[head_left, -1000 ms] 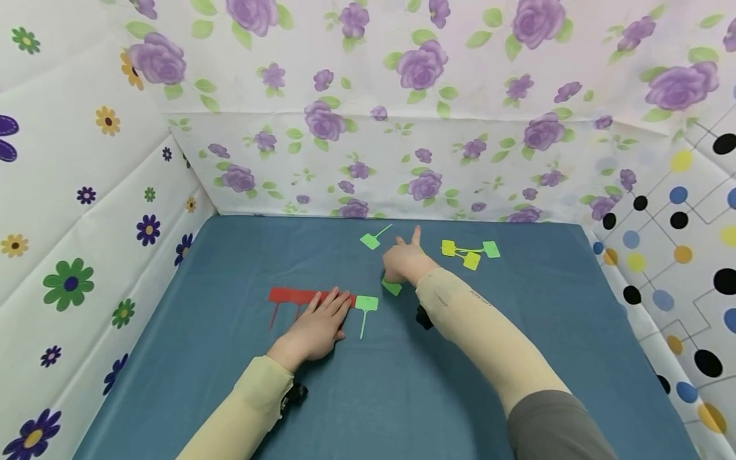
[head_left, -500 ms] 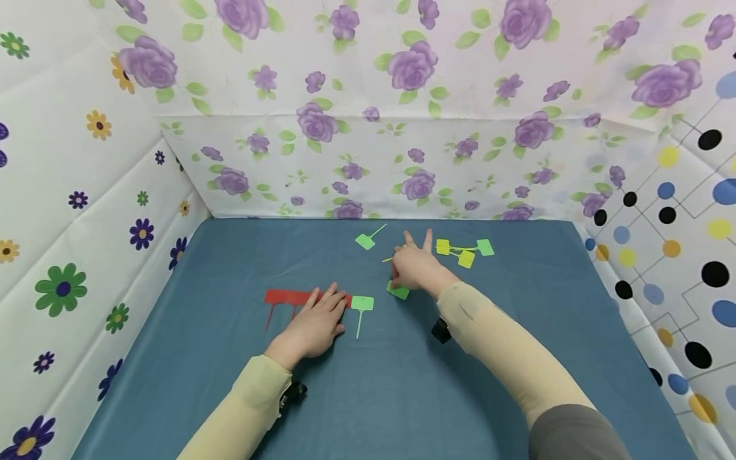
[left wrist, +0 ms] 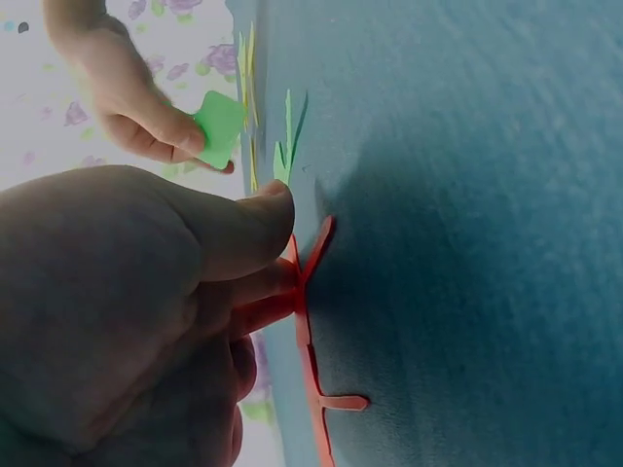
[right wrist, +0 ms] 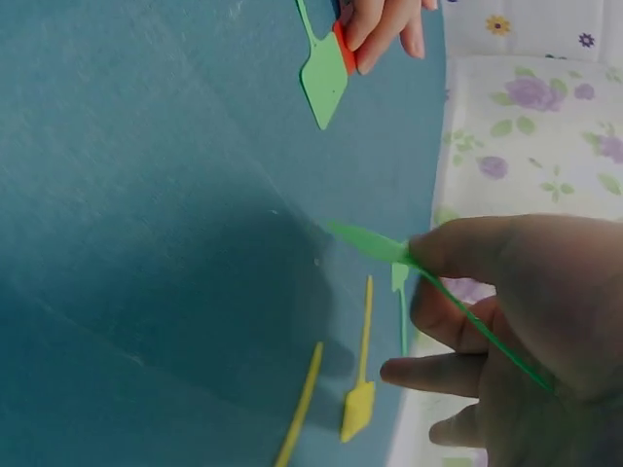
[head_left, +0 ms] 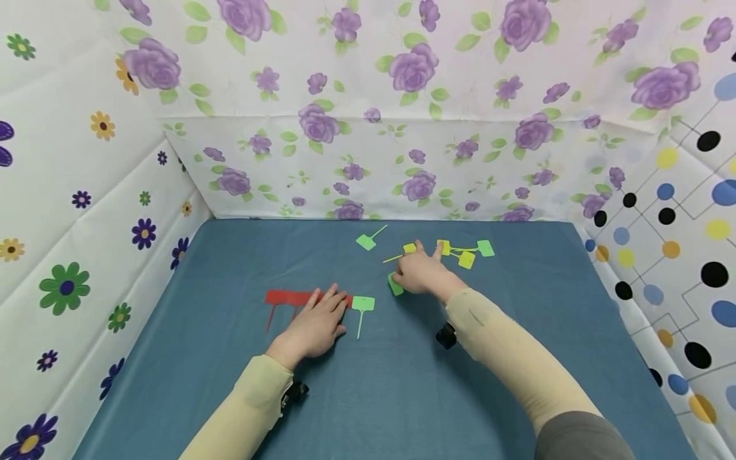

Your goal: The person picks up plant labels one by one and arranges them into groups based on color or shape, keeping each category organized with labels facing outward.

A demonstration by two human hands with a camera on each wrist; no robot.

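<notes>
My left hand [head_left: 313, 329] lies flat with straight fingers on a row of red tags [head_left: 282, 297], whose thin tails point toward me. At the row's right end a light green tag [head_left: 363, 303] lies with its tail toward me. Between thumb and forefinger, my right hand [head_left: 422, 271] pinches another green tag [head_left: 395, 284]. In the right wrist view this green tag [right wrist: 375, 243] is held above the cloth, its thin tail running back along the palm. My other right fingers are spread near a yellow tag [head_left: 409, 248].
Farther back lies a loose green tag [head_left: 365, 242]. To the right of my right hand are a yellow tag [head_left: 466, 259] and a green tag [head_left: 485, 248], close together with another yellow one. Patterned cloth walls [head_left: 368, 153] border the blue tablecloth [head_left: 368, 396] at the back and sides.
My right hand has moved a little right with the green tag and its raised fingers have come down. The yellow tag behind it is now uncovered. My left hand stays on the red row.
</notes>
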